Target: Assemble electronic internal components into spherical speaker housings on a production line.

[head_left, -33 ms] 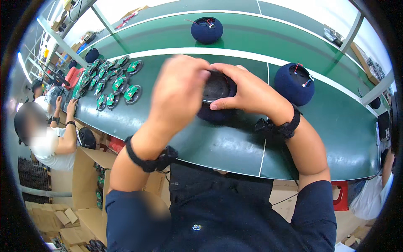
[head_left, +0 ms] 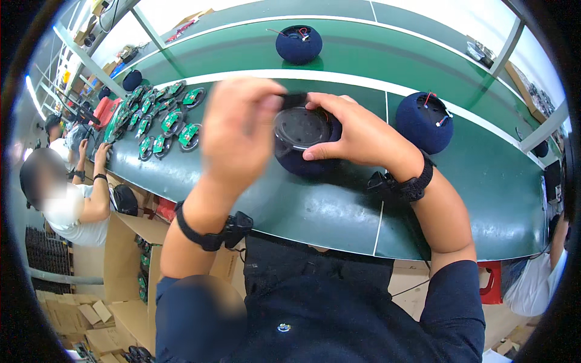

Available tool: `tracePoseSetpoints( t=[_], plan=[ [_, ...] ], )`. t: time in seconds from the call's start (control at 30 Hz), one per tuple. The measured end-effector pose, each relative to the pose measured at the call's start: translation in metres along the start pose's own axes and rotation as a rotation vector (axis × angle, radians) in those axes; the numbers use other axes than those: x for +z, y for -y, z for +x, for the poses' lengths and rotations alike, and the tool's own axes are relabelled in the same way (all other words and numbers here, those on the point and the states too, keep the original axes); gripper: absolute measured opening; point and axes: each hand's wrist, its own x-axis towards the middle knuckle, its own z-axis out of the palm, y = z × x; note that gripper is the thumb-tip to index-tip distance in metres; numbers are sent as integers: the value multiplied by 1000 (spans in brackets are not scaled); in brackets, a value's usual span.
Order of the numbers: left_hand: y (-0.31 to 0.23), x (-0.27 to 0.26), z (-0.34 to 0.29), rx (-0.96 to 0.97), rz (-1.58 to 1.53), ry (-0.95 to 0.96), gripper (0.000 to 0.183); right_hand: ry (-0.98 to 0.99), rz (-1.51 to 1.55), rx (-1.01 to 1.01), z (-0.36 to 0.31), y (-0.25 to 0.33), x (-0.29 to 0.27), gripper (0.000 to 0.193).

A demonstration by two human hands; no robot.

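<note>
In front of me a ball-shaped, dark-blue fabric-covered speaker housing (head_left: 301, 163) rests on the green table, with a round black recessed disc (head_left: 301, 128) facing up. My right hand (head_left: 354, 127) grips its right side, thumb on the near rim and fingers at the far rim. At the far left of the rim, my left hand (head_left: 239, 130), slightly blurred, pinches a small dark piece (head_left: 295, 100), too unclear to name. To the right stands a similar housing (head_left: 423, 124) with red and white wires sticking out. Another wired housing (head_left: 299, 45) sits farther back.
Several green circuit boards on black rings (head_left: 172, 121) lie heaped to the left, near a red bin (head_left: 107, 112). A co-worker (head_left: 66, 193) sits at the left table edge. An opened cardboard box (head_left: 130, 254) stands below. Metal posts (head_left: 507, 45) rise behind the table.
My left hand has moved left, off the disc, uncovering more of it and the small dark piece. My right hand has kept its grip on the housing.
</note>
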Motion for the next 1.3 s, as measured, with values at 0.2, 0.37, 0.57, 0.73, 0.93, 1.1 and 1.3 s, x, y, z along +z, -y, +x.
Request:
tracePoseSetpoints(
  t=[0.2, 0.37, 0.57, 0.73, 0.93, 1.1, 1.3],
  plan=[
    [105, 7, 7, -437, -267, -153, 15, 73, 25, -134, 2, 14, -7, 67],
    [203, 67, 16, -497, -14, 8, 20, -40, -267, -100, -5, 31, 13, 78],
    [299, 144, 6, -381, 224, 74, 13, -126, -221, -19, -6, 32, 21, 81],
    [312, 152, 1, -546, 338, 196, 15, -151, -200, 22, 2, 55, -31, 90],
    [302, 150, 12, -510, 284, 157, 17, -307, -247, 315, 43, 10, -132, 92],
    [207, 169, 55, -126, 16, 213, 56, -308, -477, 483, 33, -114, -182, 82],
    [181, 197, 76, -226, 185, 508, 69, -386, -428, 772, 12, -206, -197, 92]
  ],
)
